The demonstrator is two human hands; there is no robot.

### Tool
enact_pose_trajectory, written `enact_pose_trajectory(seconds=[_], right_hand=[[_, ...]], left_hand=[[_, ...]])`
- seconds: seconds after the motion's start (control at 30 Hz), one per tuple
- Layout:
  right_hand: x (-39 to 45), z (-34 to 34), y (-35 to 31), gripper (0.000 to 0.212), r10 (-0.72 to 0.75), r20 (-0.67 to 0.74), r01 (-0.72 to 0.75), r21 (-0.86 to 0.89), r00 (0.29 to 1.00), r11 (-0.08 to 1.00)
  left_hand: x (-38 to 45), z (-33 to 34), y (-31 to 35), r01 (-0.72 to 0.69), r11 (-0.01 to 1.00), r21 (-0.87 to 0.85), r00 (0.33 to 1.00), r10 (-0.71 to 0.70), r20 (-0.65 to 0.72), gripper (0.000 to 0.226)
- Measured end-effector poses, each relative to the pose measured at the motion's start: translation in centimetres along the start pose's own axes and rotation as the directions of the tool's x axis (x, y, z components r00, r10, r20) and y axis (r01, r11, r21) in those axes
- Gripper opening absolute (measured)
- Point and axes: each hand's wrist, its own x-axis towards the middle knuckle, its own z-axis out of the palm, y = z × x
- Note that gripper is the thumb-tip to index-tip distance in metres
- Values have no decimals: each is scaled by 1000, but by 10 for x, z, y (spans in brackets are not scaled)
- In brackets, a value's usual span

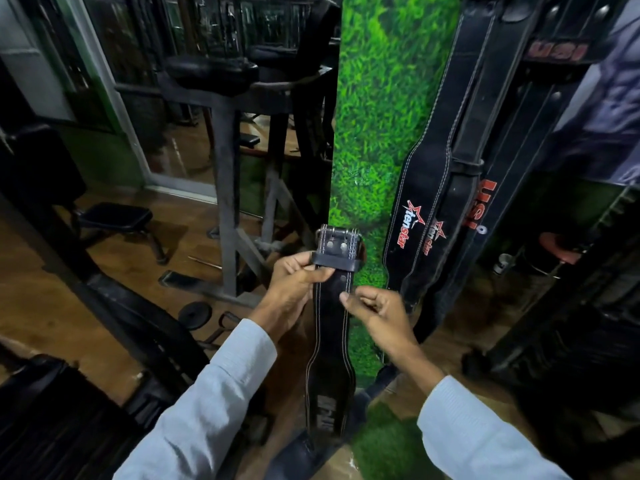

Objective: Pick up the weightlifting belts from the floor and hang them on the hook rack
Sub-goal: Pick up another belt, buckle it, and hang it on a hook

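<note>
A black weightlifting belt [330, 327] with white stitching hangs upright between my hands, its metal buckle end [337, 242] on top and its wide part drooping toward the floor. My left hand [294, 289] grips the strap just below the buckle loop. My right hand [377, 315] pinches the strap's right edge a little lower, fingers curled. To the right, several black belts [422, 202] with red and white lettering hang down against the green grass-print wall panel [381, 98]. The hook rack itself is out of sight above.
A grey steel machine frame [227, 202] stands just left of the green panel. A small black bench [116, 216], a weight plate [195, 315] and a handle lie on the brown floor at the left. Dark equipment fills the right side and the lower left.
</note>
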Motion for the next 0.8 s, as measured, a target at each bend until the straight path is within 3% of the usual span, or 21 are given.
enact_pose_trajectory(seconds=[0.07,0.17,0.23,0.33,0.4,0.5,0.63,0.7,0.8], right_hand=[[4,-16,-14,10,13,-173,7,113,985,994],[23,-34,-45,23,3,-366,73,194,931,978],[37,-40,-71,30,8,-305,27,110,952,994],[45,-45,-102,54,54,-98,-60,-63,994,996],[48,-47,-113,53,65,-17,-66,-93,998,993],[46,-45,-127,39,-76,-7,76,-5,997,997],[42,-47,-137,70,-155,-72,169,301,985,939],[51,-48,-139,72,-104,-132,123,148,986,981],[62,-46,-133,85,97,19,-91,-207,995,974]], left_hand=[[2,1,-4,-94,996,-2,996,94,7,33],[4,3,-3,-209,978,17,978,208,34,40],[5,7,0,-258,965,55,965,253,71,36],[4,16,6,-294,951,92,952,282,120,33],[6,18,10,-308,946,97,947,295,127,33],[6,15,14,-328,939,106,941,315,121,38],[7,13,15,-352,931,97,934,343,94,41],[9,11,16,-370,926,69,926,362,111,37],[11,13,16,-388,920,61,914,375,154,29]])
